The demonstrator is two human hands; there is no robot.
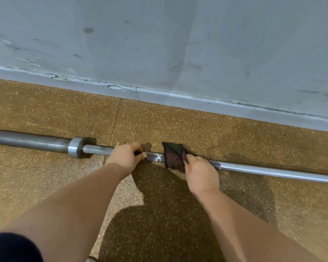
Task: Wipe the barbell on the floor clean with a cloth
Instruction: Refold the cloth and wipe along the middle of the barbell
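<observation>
Left grip (125, 155): is closing round the shaft of the barbell (273, 172), fingers curling over the top and, by the look of it, steadying the bar.
Right grip (202, 174): is pinching the dark cloth (175, 156) where it is draping over the shaft; how far the fingers are wrapping underneath is hidden.
Barbell: is lying on the speckled floor (178, 125), passing through both grips and running on well past each, with the wall (159, 44) beyond it.
Cloth: is sitting between the two grips, touching the right grip, with a short bare stretch of shaft showing before the left grip.
Collar (75, 147): is standing a little way left of the left grip, with the thicker sleeve (27, 140) continuing further left.
Step in hand: probably rubbing the shaft section between the grips.
Doing it well: likely means keeping the left grip firm so the bar is not rolling, wrapping the cloth fully round the shaft, and twisting while sliding so the underside is getting cleaned too.
Rough patch: the textured band showing just right of the right grip is probably needing firmer, shorter strokes.
Risk: the cloth could be snagging on that texture or slipping off the pinch.
</observation>
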